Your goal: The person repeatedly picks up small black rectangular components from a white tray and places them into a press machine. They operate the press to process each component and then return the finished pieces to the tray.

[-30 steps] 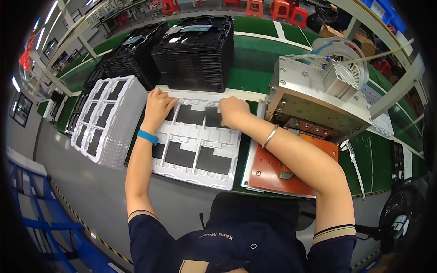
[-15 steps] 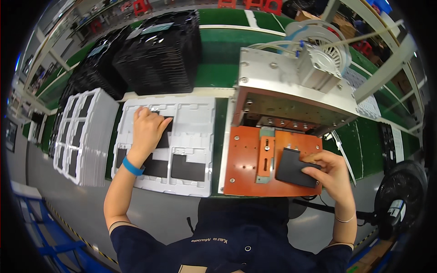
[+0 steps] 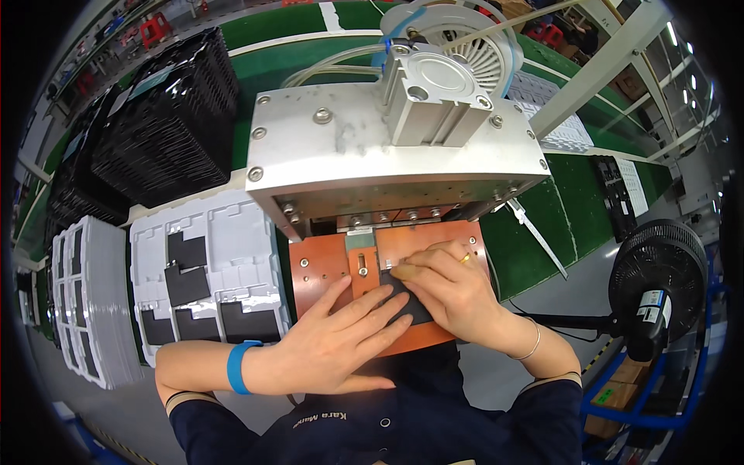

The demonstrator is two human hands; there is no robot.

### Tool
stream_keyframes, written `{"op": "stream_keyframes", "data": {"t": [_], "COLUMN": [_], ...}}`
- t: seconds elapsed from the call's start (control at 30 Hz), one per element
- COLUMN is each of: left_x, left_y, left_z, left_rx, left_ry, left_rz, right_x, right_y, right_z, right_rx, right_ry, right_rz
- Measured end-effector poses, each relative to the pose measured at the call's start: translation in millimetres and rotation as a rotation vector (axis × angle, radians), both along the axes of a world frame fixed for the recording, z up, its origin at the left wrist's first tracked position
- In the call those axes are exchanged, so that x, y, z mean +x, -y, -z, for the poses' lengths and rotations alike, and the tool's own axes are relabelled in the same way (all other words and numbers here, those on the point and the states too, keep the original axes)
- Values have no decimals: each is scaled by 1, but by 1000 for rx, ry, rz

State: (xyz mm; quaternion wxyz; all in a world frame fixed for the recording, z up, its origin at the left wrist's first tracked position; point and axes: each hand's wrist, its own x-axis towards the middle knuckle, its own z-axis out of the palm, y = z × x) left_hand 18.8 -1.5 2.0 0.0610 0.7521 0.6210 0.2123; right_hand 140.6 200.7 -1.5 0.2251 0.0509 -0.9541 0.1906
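Observation:
A flat black piece with a notched corner and small metal tabs (image 3: pixel 413 308) lies on the orange fixture plate (image 3: pixel 422 239) of a metal press (image 3: pixel 325 147). My left hand (image 3: pixel 333 341) is open, fingers spread, their tips resting on the piece's left part. At its upper edge my right hand (image 3: pixel 453 291) has thumb and fingers pinched on the piece near the notch. Left of the piece is a slotted orange guide block (image 3: pixel 362 270). On the left, a white moulded tray (image 3: pixel 232 225) holds several similar pieces; one black piece (image 3: pixel 188 286) sits tilted among them.
A stack of white trays (image 3: pixel 101 310) stands at far left, with tall stacks of black trays (image 3: pixel 170 116) behind. The press's upper block overhangs the plate's far side. On the right are a caliper-like metal tool (image 3: pixel 539 236) and a black fan (image 3: pixel 655 279).
My left hand has left the white tray and moved right onto the piece at the fixture. My right hand has moved the piece up against the guide block. The view has shifted right.

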Motion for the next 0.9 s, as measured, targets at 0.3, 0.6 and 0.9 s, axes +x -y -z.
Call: {"op": "stream_keyframes", "data": {"t": [0.3,0.6,0.9], "left_x": [0,-1,-8], "left_y": [0,-2,0], "left_z": [6,4,0], "left_rx": [-32,-38,-77], "left_ry": [-55,-85,46], "left_rz": [0,-13,-26], "right_x": [-3,-4,40], "right_y": [8,5,2], "right_z": [-5,-2,-14], "right_rx": [132,46,-124], "right_ry": [43,42,163], "right_rz": [80,47,69]}}
